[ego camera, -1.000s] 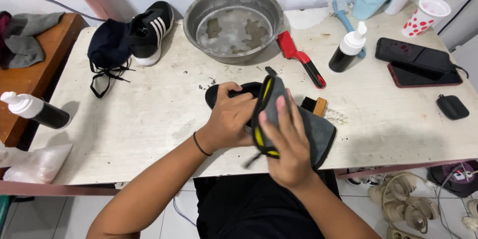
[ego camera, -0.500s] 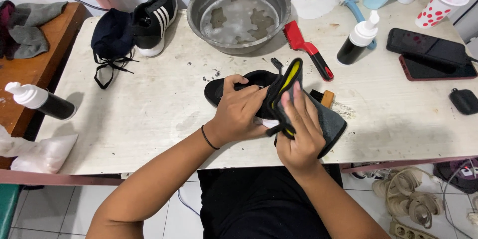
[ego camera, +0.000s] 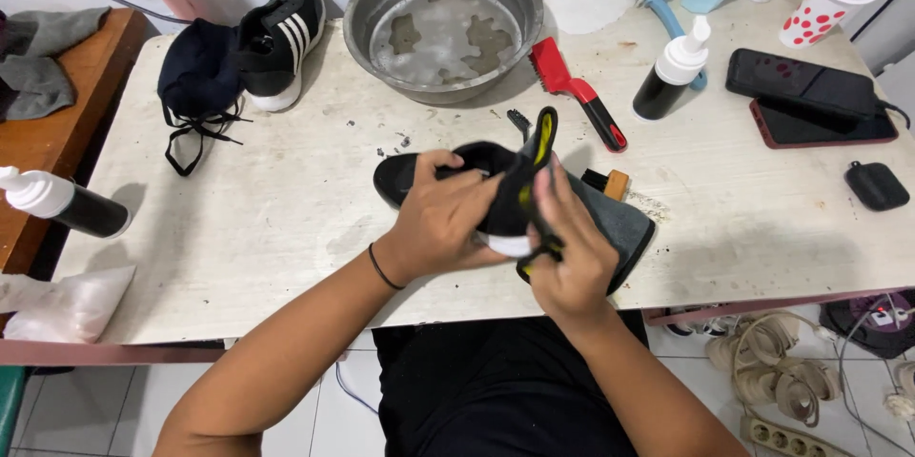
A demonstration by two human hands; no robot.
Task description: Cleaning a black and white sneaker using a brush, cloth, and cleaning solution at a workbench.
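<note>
Metal basin (ego camera: pixel 443 23), beyond fingers: shallow murky water. Black bottle w/ white pump (ego camera: pixel 672 71), far right of fingers; polka-dot cup (ego camera: pixel 827 4) further. Black shoe w/ yellow trim (ego camera: pixel 519 181): fabric, held over table (ego camera: pixel 238 228). Left hand (ego camera: pixel 443 223) & right hand (ego camera: pixel 572 247) both curled tight round it.

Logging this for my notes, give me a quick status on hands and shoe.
Left hand and right hand both gripping black shoe above table. Grey cloth under it. Nothing blocking.
</note>
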